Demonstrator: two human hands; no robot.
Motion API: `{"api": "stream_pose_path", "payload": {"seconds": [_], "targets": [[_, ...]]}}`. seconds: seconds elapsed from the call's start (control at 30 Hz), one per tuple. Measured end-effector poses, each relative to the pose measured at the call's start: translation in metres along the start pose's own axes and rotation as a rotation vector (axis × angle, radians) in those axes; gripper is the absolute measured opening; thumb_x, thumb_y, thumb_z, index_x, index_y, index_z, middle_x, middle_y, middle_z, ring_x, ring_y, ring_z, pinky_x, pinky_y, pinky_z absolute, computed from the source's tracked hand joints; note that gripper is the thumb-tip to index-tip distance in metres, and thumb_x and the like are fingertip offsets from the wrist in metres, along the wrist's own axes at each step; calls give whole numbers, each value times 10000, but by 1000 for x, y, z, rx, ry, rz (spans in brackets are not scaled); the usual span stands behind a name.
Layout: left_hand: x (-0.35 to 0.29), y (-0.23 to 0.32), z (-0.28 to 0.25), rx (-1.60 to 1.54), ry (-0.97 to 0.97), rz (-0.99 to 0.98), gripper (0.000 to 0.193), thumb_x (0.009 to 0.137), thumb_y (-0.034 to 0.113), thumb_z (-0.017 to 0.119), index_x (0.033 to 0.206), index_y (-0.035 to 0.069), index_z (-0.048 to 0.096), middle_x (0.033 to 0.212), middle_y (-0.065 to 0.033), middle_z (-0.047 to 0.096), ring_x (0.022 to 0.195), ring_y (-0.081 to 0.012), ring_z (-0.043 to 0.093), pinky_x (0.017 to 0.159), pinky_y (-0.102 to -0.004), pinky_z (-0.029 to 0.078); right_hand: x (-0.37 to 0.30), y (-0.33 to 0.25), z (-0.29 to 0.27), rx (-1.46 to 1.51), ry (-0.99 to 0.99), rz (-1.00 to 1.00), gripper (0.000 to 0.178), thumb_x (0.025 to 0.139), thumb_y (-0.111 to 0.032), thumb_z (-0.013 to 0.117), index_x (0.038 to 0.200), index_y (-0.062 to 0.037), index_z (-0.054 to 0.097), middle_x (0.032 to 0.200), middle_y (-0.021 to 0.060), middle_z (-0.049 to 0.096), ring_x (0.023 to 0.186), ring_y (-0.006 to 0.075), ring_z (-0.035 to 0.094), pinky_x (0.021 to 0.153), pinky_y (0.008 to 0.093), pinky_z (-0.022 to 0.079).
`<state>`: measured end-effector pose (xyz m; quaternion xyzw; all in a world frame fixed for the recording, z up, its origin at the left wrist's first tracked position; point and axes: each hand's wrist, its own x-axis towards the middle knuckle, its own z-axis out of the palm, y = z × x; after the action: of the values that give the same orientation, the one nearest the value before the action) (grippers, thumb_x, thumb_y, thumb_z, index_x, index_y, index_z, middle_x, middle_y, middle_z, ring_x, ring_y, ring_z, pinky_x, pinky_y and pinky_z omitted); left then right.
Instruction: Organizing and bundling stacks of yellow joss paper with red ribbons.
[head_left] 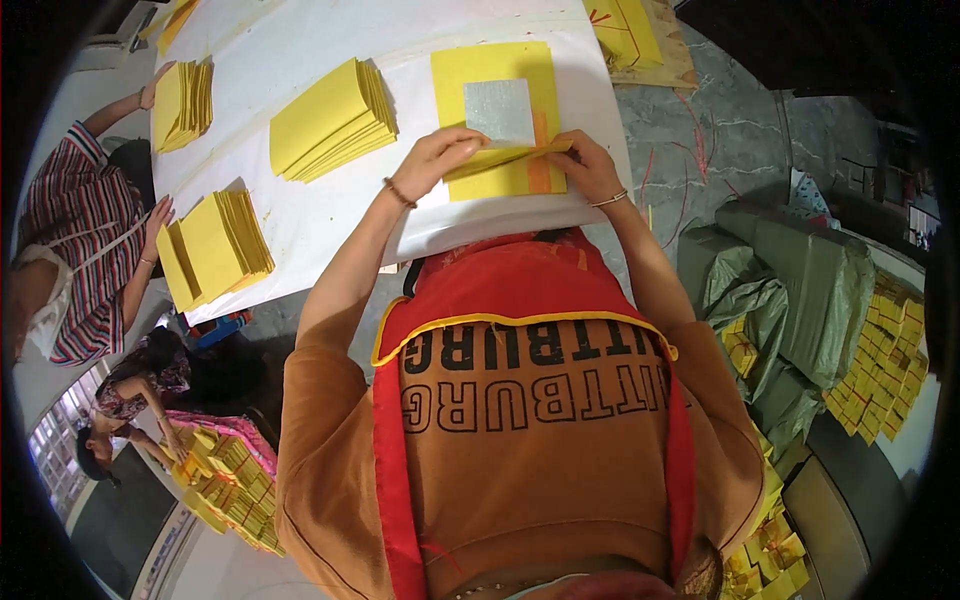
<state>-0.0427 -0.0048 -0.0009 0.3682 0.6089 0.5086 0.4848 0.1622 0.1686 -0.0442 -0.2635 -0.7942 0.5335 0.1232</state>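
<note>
A yellow paper sheet (447, 85) lies on the table in front of me, with a silver square (497, 108) on it. Beside the square an orange strip (541, 180) runs along the right part of the yellow paper. My left hand (440, 160) pinches the left end of a raised, narrow fold of yellow paper below the silver square. At the other end of this fold, my right hand (588, 165) grips the paper between thumb and fingers. Whether the fold belongs to the top sheet or a separate one, I cannot tell.
Fanned stacks of yellow paper (330, 120) stand left on the white-covered table (300, 35). Another person in a striped shirt (85, 215) works at its left edge, hands by two stacks. Green wrapped bales (790, 280) and yellow bundles (880, 350) are at the right.
</note>
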Motion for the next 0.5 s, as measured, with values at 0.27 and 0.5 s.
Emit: {"api": "stream_pose_path", "payload": {"seconds": [0.27,0.5], "targets": [[-2,-34,-18,929,154,461,381,695,53,609,1071,108,590,1145,-113,529,1105,-301,426,935,-381,354,17,15,-5,69,-82,41,245,792,-181,626,978,-34,560,802,35,564,751,115,556,685,244,444],[-8,-8,1,925,224,611,385,667,-56,502,1000,108,606,1030,-95,565,999,-281,490,850,-370,395,2,1,-7,35,104,-82,370,751,-49,609,1107,-70,511,1066,57,514,890,185,558,723,252,457]]}}
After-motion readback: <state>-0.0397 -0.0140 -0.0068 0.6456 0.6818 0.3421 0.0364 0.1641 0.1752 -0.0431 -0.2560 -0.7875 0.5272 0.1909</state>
